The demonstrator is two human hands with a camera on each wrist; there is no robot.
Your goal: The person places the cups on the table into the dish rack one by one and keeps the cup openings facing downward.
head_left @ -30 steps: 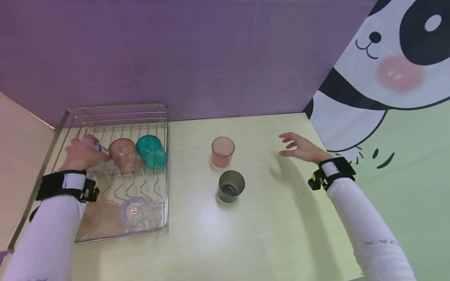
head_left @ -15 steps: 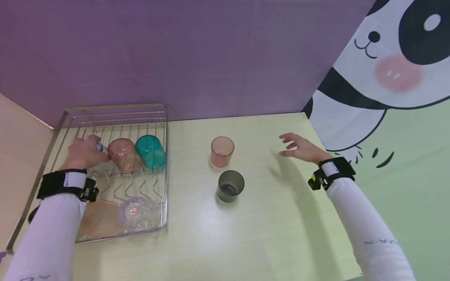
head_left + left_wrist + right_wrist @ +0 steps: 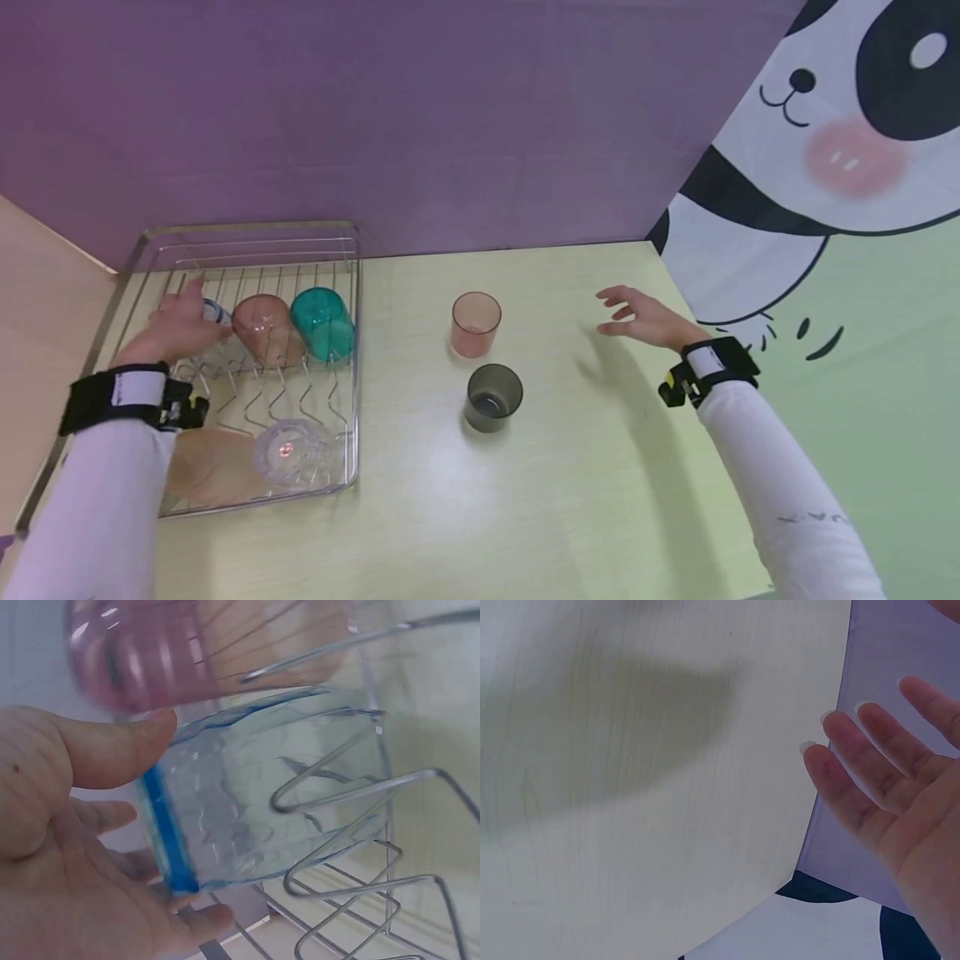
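Observation:
My left hand (image 3: 176,325) is at the left of the wire rack (image 3: 356,250), beside a clear glass (image 3: 216,311) with a blue band, partly hidden behind the hand. In the left wrist view the clear glass (image 3: 262,787) lies tilted against the wires. The thumb is by its banded end, and the other fingers are spread loosely around it; whether any touch it I cannot tell. A pink glass (image 3: 264,327) and a teal glass (image 3: 322,323) lean to its right. My right hand (image 3: 641,318) hovers over the table's right side, fingers relaxed, holding nothing.
A peach glass (image 3: 225,471) and another clear glass (image 3: 288,454) occupy the rack's front row. On the table (image 3: 420,517), right of the rack, stand a small pink glass (image 3: 475,329) and a grey glass (image 3: 492,398). A purple wall (image 3: 450,125) rises behind.
My left hand has loosened from around the clear glass and shifted slightly left, its fingers spreading and more of the glass showing. The right hand has kept its place.

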